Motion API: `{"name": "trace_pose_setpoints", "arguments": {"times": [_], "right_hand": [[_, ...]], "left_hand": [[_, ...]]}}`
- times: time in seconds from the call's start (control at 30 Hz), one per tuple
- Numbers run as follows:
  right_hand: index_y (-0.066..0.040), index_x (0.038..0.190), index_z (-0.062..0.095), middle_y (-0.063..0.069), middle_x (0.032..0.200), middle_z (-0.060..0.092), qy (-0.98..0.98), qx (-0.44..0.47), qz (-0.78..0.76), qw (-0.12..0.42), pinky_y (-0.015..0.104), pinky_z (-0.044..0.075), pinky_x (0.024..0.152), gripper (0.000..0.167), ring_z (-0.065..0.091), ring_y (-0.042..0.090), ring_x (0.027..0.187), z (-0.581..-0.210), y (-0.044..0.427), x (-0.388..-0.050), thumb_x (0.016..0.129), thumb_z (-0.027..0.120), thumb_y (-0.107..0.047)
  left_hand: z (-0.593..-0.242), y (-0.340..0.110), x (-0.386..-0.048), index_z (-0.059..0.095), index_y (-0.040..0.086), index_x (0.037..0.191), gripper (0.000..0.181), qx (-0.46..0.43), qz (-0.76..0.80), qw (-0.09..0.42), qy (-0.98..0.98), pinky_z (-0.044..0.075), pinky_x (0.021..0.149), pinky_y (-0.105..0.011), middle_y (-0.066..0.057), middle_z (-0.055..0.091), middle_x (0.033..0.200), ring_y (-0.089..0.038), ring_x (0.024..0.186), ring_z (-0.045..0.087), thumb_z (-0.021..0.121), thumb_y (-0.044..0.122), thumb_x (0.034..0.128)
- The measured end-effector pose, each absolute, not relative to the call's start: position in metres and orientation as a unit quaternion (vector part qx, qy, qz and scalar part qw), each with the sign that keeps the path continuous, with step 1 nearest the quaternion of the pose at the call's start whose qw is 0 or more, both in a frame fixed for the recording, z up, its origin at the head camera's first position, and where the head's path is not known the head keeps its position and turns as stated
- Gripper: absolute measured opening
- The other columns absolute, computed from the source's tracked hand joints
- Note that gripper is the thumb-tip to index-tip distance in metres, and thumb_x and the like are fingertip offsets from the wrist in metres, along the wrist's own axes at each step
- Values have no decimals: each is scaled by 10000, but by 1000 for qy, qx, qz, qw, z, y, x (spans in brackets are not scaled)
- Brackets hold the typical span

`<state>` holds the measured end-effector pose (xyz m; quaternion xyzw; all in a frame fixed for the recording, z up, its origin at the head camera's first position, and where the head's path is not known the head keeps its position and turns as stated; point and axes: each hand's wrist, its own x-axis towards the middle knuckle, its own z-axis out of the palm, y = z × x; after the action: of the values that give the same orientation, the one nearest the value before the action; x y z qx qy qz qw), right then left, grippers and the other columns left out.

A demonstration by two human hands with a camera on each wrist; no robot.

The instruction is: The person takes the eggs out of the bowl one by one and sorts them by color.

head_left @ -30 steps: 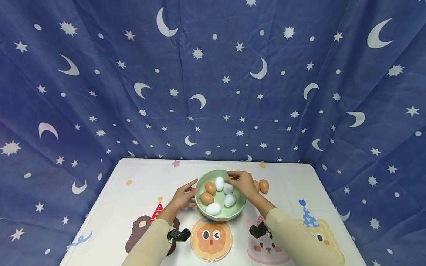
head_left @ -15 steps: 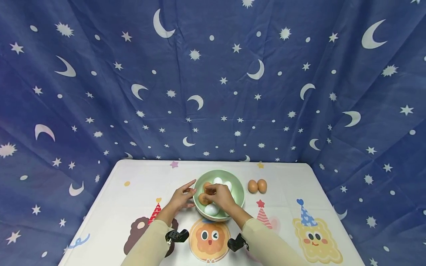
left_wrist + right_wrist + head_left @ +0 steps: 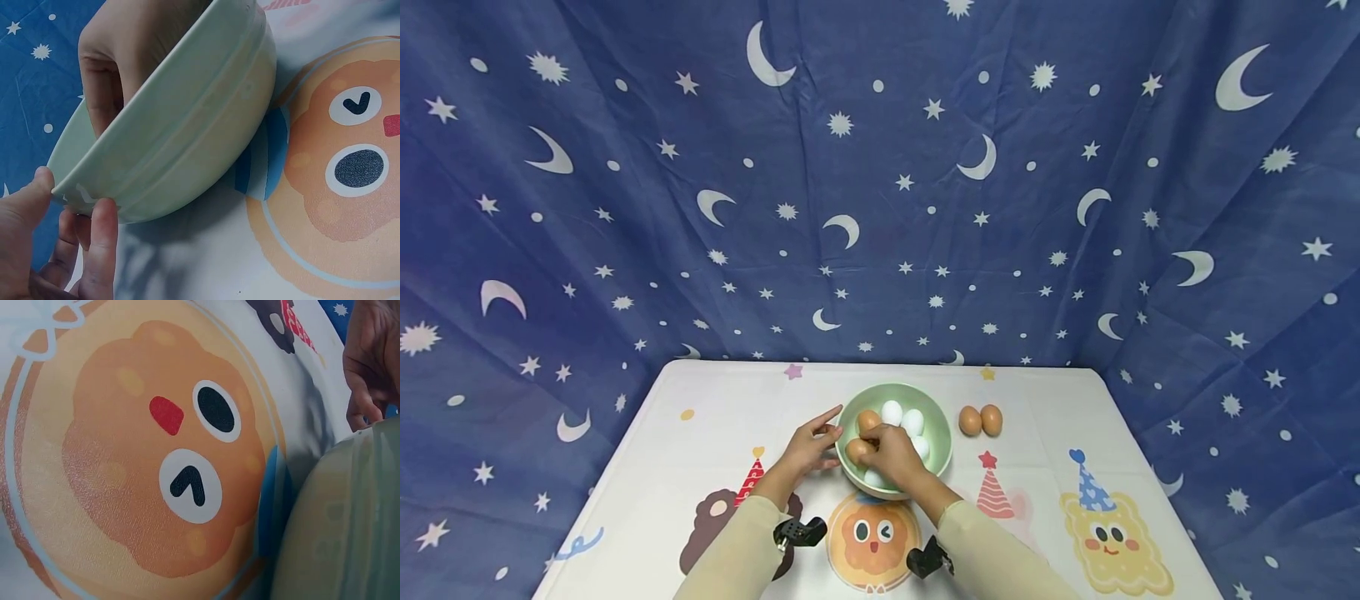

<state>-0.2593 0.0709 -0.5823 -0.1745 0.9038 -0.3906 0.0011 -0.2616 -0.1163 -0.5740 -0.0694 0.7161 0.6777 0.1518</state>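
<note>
A pale green bowl [image 3: 937,423] holds two brown eggs and several white eggs [image 3: 913,422] in the head view. My left hand [image 3: 807,447] holds its left rim; in the left wrist view the thumb lies at the rim and the fingers touch the outer wall [image 3: 187,150]. Inside the bowl, my right hand [image 3: 897,457] grips the nearer brown egg [image 3: 857,452], its fingertips partly hidden. The other brown egg [image 3: 868,420] lies just behind. The right hand covers part of the front white egg [image 3: 873,478]. The right wrist view shows the bowl's outside [image 3: 337,525], not the grip.
Two brown eggs [image 3: 970,421] [image 3: 992,420] lie side by side on the table, right of the bowl. The white tablecloth [image 3: 715,442] carries printed cartoon figures. A blue curtain [image 3: 880,208] with moons and stars hangs behind the table.
My right hand has moved left from the bowl's right side to the brown eggs, then lower onto the nearer one. My left hand stays at the rim.
</note>
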Motion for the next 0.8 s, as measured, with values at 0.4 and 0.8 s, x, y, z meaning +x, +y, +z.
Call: {"name": "trace_pose_setpoints", "arguments": {"times": [0.4, 0.8], "right_hand": [[-38, 1041, 761, 27, 883, 739, 913, -168, -372, -7, 204, 529, 657, 288, 597, 87, 754, -583, 71, -261, 794, 796, -183], [-24, 1012, 757, 3, 810, 718, 910, -153, -385, -3, 169, 507, 616, 302, 549, 38, 692, -585, 71, -262, 752, 821, -164]], "left_hand": [[-576, -117, -263, 490, 193, 1462, 487, -73, 681, 153, 713, 656, 678, -344, -124, 519, 1137, -261, 1006, 650, 603, 157, 990], [-578, -118, -263, 454, 160, 1482, 508, -68, 680, 155, 714, 653, 741, -436, -129, 515, 1149, -338, 1066, 621, 595, 150, 995]]}}
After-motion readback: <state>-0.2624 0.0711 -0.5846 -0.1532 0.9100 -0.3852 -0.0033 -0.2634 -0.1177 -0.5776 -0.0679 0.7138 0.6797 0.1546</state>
